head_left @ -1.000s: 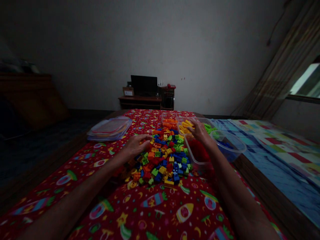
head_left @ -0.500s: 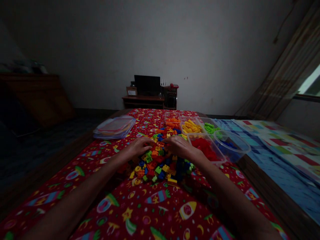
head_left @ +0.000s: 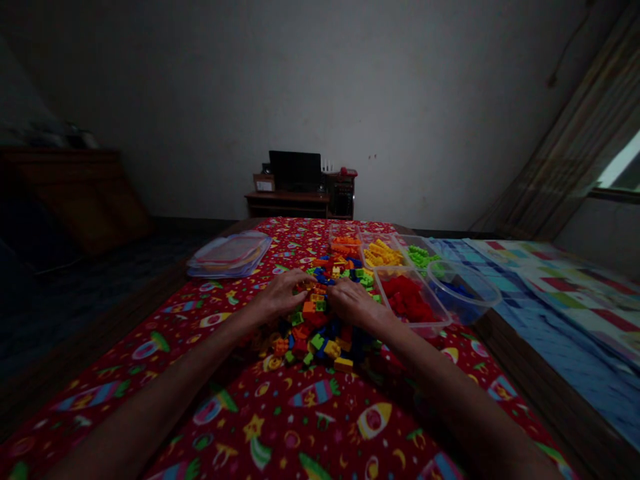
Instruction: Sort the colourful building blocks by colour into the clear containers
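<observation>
A heap of mixed plastic building bricks (head_left: 310, 333) in red, blue, yellow, green and orange lies on the red patterned tablecloth (head_left: 310, 427). At the heap's left side is my left hand (head_left: 283, 295), its thumb and fingers curved and apart, with orange bricks showing just beyond the gap. My right hand (head_left: 353, 301) is over the right side of the heap, fingers curled down and pressed together; whatever they hold is hidden. Right of it stands a clear box of red bricks (head_left: 410, 300).
More clear containers stand behind and beside it: orange bricks (head_left: 346, 245), yellow bricks (head_left: 383, 253), green bricks (head_left: 421, 257), and a round tub (head_left: 467, 290) with blue pieces. Stacked plastic lids (head_left: 230, 253) lie at the left. A bed (head_left: 560, 313) adjoins the table's right side.
My right hand has drawn slightly nearer and its fingers have curled in, uncovering bricks at the back of the heap. My left hand has shifted slightly, staying at the heap's left side.
</observation>
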Tool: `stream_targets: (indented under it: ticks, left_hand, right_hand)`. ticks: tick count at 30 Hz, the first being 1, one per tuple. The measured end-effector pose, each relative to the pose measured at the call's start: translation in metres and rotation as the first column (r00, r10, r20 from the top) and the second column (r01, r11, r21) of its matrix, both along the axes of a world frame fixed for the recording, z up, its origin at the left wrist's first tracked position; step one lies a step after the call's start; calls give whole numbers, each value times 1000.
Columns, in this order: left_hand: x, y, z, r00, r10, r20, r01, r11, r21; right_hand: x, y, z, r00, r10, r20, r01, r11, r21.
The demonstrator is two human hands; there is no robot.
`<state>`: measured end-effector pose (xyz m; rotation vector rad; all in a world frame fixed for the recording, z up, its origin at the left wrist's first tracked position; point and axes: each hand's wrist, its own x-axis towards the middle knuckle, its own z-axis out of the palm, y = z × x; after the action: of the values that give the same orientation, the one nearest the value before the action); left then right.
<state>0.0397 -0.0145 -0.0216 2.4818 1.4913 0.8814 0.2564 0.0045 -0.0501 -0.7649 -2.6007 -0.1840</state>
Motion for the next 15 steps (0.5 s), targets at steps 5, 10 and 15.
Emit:
stream_targets:
  ticks: [5, 10, 15]
  left_hand:
    - [0, 1, -3, 999, -15, 31, 16, 999, -33]
    - [-2, 3, -3, 967, 49, 252, -11, 989, -150]
    - [-1, 4, -4, 798, 114, 592, 101, 943, -318]
  right_hand:
    - [9, -4, 10, 988, 63, -141, -69, 997, -40]
    - [7, -7, 22, 982, 12, -188, -22, 998, -53]
    - [-4, 1, 21, 982, 9, -188, -29, 994, -105]
